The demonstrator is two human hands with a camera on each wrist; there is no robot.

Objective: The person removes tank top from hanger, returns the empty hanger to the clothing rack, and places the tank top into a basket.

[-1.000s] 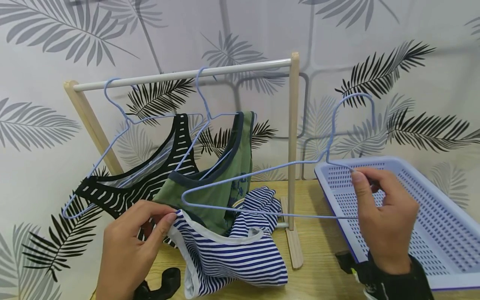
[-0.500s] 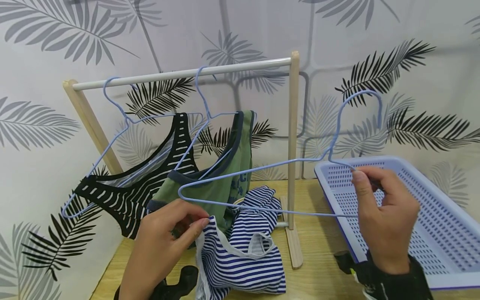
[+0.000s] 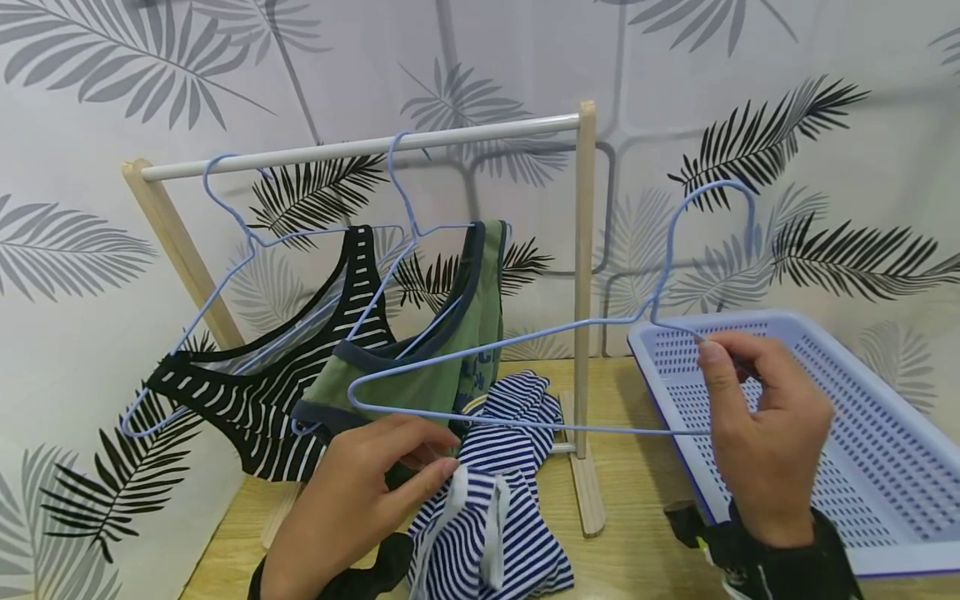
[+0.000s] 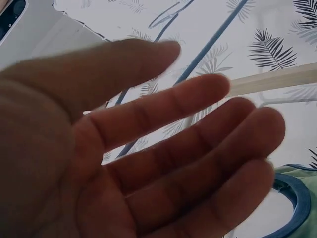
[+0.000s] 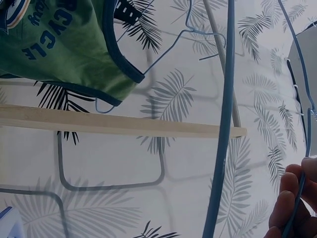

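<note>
My right hand (image 3: 772, 433) pinches a light blue wire hanger (image 3: 525, 337) by one shoulder near its neck, hook upward. In the right wrist view the fingertips (image 5: 285, 201) curl round the wire. My left hand (image 3: 367, 492) is beside a blue-and-white striped top (image 3: 525, 521), its thumb tip right at the white trim. In the left wrist view the fingers (image 4: 168, 104) lie loosely extended, thumb apart, with nothing between them. The striped top lies crumpled on the table, its white-edged straps folded over, beneath the hanger's free end.
A rack with a white rail (image 3: 360, 151) and wooden posts stands behind. On it hang a black-and-white striped top (image 3: 277, 408) and a green tank top (image 3: 442, 387), each on a blue hanger. A light blue perforated basket (image 3: 885, 425) sits at the right of the wooden table (image 3: 630, 500).
My left hand has moved right and down and its pinch on the striped top has loosened; the raised strap has sunk and folded over. The right hand keeps the hanger nearly still.
</note>
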